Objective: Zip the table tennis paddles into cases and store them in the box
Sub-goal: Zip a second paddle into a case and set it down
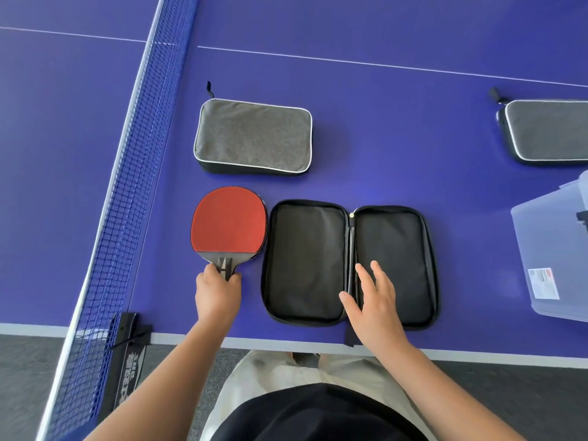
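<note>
A red-faced paddle (228, 219) lies flat on the blue table, left of an unzipped black case (305, 262) spread open with its lining up. My left hand (217, 294) grips the paddle's short handle from below. My right hand (374, 300) rests with straight, spread fingers on the open case near its middle hinge. A closed grey case (253, 136) lies behind the paddle. Another closed grey case (550, 130) sits at the far right, partly cut off by the frame. A clear plastic box (553, 259) stands at the right edge.
The blue net (127, 198) runs along the left, close to the paddle, with its clamp post (127, 351) at the table's near edge. The table's white-lined near edge (254, 342) is just below the open case. Grey floor lies under it.
</note>
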{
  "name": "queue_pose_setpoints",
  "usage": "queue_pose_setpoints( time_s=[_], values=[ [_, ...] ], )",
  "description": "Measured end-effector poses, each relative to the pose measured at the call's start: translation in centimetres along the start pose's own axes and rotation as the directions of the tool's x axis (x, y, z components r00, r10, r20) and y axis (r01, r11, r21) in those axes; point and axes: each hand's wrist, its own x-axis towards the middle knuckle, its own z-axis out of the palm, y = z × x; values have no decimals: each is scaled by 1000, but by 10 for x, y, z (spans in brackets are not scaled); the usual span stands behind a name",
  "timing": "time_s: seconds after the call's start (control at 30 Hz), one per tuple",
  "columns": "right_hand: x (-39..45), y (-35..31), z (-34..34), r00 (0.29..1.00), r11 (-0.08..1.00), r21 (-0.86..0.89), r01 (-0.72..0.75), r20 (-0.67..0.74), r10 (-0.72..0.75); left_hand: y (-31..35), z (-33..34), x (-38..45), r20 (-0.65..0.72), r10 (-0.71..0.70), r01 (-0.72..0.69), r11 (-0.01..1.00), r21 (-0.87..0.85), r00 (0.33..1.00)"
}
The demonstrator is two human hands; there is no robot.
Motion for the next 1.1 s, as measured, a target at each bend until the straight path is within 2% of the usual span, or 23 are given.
queue_pose_setpoints(
  time_s=[0.1,0.17,0.3,0.4,0.47,0.6,0.7,0.8,0.93,1.0,1.1],
  values=[
    [6,-12,-20,992,939,327,-106,105,76,22,7,-38,8,41,-40,997,-60,999],
    [15,-18,-38,971,794,566,-222,202,128,44,19,-67,37,94,-91,992,-85,995],
    [33,-4,-69,976,586,781,-214,154,152,89,67,-117,161,221,-202,971,-126,962],
    [45,28,-88,980,554,814,-173,84,183,109,113,-144,266,280,-259,959,-110,922],
    [51,56,-98,971,564,803,-194,73,230,120,140,-160,315,267,-240,963,-122,911],
    [64,94,-116,966,544,804,-239,140,217,134,178,-182,379,210,-181,977,-111,901],
    [78,111,-122,956,519,804,-288,210,205,141,189,-182,450,143,-47,975,-218,881],
    [90,120,-122,943,503,798,-331,274,187,147,184,-168,439,57,134,910,-392,897],
    [102,123,-123,937,472,809,-350,312,159,159,181,-143,290,-122,256,835,-487,949],
    [105,125,-123,933,495,792,-357,330,146,165,181,-132,251,-107,223,840,-494,962],
    [104,129,-120,932,506,784,-359,331,147,167,182,-122,237,-10,118,887,-446,971]
  ],
)
